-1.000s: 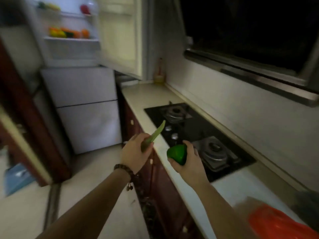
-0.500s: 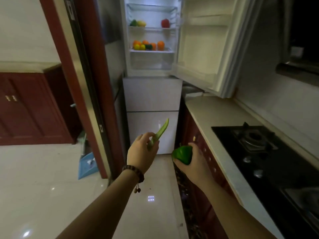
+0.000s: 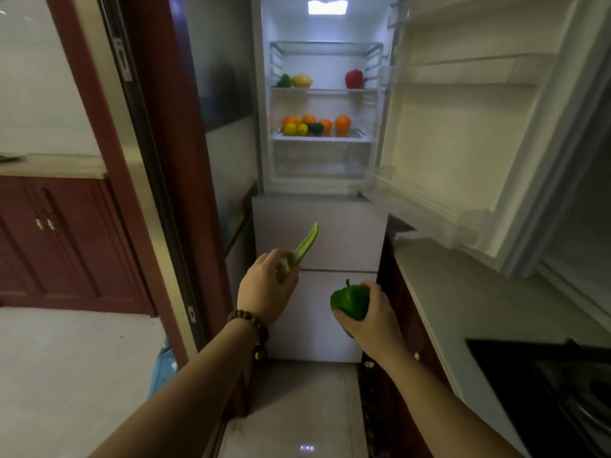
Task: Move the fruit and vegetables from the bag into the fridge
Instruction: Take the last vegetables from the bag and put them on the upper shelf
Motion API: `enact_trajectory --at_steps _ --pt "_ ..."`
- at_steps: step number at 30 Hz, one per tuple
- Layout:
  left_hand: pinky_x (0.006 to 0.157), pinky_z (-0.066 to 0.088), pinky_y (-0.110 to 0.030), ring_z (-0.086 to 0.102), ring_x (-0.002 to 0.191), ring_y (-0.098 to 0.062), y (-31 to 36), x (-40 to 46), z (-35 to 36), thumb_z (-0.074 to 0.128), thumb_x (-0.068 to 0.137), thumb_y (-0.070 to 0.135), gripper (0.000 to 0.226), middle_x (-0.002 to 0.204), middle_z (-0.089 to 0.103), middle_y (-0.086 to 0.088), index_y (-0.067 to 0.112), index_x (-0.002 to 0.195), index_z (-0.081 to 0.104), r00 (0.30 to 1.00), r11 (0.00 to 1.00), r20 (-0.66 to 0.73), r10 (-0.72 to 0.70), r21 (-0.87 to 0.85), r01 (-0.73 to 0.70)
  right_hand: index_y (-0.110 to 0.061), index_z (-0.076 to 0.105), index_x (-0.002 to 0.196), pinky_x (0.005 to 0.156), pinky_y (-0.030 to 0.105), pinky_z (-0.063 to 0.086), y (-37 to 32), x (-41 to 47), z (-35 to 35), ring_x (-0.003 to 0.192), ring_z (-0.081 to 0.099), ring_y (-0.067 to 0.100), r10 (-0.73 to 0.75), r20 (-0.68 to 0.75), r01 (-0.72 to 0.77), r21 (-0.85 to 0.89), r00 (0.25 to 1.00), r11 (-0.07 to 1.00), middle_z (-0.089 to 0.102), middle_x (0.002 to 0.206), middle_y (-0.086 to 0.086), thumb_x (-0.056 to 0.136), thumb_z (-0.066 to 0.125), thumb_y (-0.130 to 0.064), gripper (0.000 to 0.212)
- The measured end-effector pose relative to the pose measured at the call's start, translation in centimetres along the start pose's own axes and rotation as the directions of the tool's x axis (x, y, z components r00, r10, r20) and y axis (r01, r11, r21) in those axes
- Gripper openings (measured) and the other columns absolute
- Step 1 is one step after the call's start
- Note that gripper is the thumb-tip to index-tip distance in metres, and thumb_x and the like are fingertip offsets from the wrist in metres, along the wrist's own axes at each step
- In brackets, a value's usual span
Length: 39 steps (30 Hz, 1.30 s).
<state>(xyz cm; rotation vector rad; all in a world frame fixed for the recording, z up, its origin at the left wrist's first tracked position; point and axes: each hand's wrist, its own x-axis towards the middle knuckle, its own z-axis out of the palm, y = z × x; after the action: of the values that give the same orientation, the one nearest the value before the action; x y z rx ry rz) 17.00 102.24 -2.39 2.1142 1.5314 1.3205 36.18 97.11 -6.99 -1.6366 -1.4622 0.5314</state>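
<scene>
The green pepper [image 3: 349, 302] is sitting low in the frame in the right hand's [image 3: 372, 314] grip, and the left hand [image 3: 264, 289] is pinching a long green pod [image 3: 299, 254], both facing the open fridge [image 3: 320, 153] above, ready for a shelf.

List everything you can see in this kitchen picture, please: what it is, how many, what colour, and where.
long pointed green pod: 1, green, in the left hand
glossy green bell pepper: 1, green, in the right hand
tall white fridge: 1, white, straight ahead, upper door open to the right
red bell pepper: 1, red, upper shelf, right
yellow fruit: 1, yellow, upper shelf, left, beside a green item
round orange fruits: several, orange, lower shelf, with small yellow fruits and a dark green vegetable
pale countertop: 1, right side
black gas hob: 1, bottom right
dark red cabinets: left
beaded bracelet: 1, brown, left wrist
hands: left hand, right hand, each holding one vegetable
</scene>
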Motion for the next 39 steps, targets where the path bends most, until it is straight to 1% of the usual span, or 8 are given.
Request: enact_trajectory --at_steps 4,8,13,19,28,31,34,39 --pt "0.063 0.044 -0.016 0.053 0.073 -0.007 -1.3 6.2 2.2 0.064 0.086 0.029 0.024 0.091 0.054 0.005 0.019 0.107 0.060 1.000 1.000 -0.027 0.012 0.015 -0.012 -0.022 0.033 0.132 0.075 0.021 0.042 0.4 7.2 0.6 0.101 0.046 0.013 -0.038 -0.013 0.038 0.028 0.999 0.999 0.040 0.118 -0.002 0.073 0.077 -0.039 0.075" --pt "0.062 0.041 -0.014 0.053 0.072 -0.007 -2.9 12.0 4.5 0.064 0.086 0.028 0.024 0.089 0.055 0.005 0.019 0.108 0.060 0.997 1.000 -0.068 0.029 0.004 -0.029 -0.022 0.034 0.131 0.075 0.022 0.042 0.7 14.2 1.2 0.099 0.046 0.014 -0.080 -0.041 0.081 0.029 0.996 0.996 0.042 0.119 0.000 0.072 0.077 -0.038 0.075" --pt "0.063 0.047 -0.019 0.053 0.072 -0.007 -5.2 19.7 7.5 0.063 0.085 0.030 0.025 0.089 0.056 0.004 0.020 0.108 0.059 0.992 0.999 -0.119 0.047 -0.009 -0.048 -0.022 0.034 0.132 0.076 0.023 0.041 0.4 22.8 2.3 0.102 0.048 0.016 -0.112 -0.067 0.116 0.060 0.991 0.991 0.042 0.118 -0.001 0.072 0.078 -0.034 0.075" --pt "0.059 0.042 -0.017 0.051 0.067 -0.005 -8.0 30.6 9.7 0.063 0.086 0.027 0.020 0.082 0.054 0.006 0.019 0.104 0.060 0.976 0.989 -0.193 0.101 -0.084 -0.119 -0.019 0.038 0.130 0.076 0.023 0.038 -1.8 34.9 3.7 0.097 0.046 0.012 -0.218 -0.157 0.224 0.019 0.963 0.975 0.043 0.115 -0.003 0.072 0.078 -0.037 0.073" --pt "0.059 0.053 -0.035 0.056 0.063 -0.013 -9.0 48.7 10.9 0.053 0.091 0.035 0.009 0.071 0.056 0.004 0.034 0.100 0.052 0.962 0.947 -0.229 0.148 -0.247 -0.204 -0.021 0.038 0.130 0.078 0.029 0.042 -7.1 53.2 3.3 0.101 0.052 0.021 -0.306 -0.251 0.302 -0.055 0.919 0.952 0.051 0.116 0.005 0.070 0.078 -0.040 0.075" --pt "0.054 0.050 -0.027 0.056 0.060 -0.007 -9.5 53.4 11.8 0.053 0.090 0.043 0.015 0.068 0.056 0.004 0.034 0.102 0.054 0.944 0.937 -0.254 0.208 -0.226 -0.267 -0.021 0.040 0.127 0.075 0.030 0.044 -8.4 57.5 2.4 0.097 0.054 0.022 -0.358 -0.277 0.348 -0.085 0.892 0.933 0.052 0.110 0.004 0.070 0.077 -0.043 0.072" --pt "0.053 0.042 -0.012 0.054 0.058 -0.002 -10.0 57.6 12.6 0.058 0.089 0.035 0.019 0.065 0.055 0.007 0.025 0.106 0.060 0.943 0.925 -0.204 0.264 -0.222 -0.307 -0.019 0.041 0.127 0.074 0.029 0.040 -9.7 61.7 1.3 0.094 0.050 0.019 -0.400 -0.315 0.373 -0.143 0.861 0.916 0.050 0.109 0.003 0.069 0.078 -0.041 0.072" --pt "0.061 0.045 -0.006 0.058 0.069 -0.003 -9.9 64.4 13.5 0.064 0.084 0.020 0.031 0.083 0.064 0.005 0.014 0.114 0.063 0.945 0.947 -0.170 0.281 -0.113 -0.302 -0.018 0.042 0.124 0.073 0.026 0.036 -11.8 69.1 -0.6 0.090 0.050 0.019 -0.467 -0.367 0.442 -0.156 0.804 0.883 0.053 0.109 0.006 0.069 0.079 -0.038 0.069"
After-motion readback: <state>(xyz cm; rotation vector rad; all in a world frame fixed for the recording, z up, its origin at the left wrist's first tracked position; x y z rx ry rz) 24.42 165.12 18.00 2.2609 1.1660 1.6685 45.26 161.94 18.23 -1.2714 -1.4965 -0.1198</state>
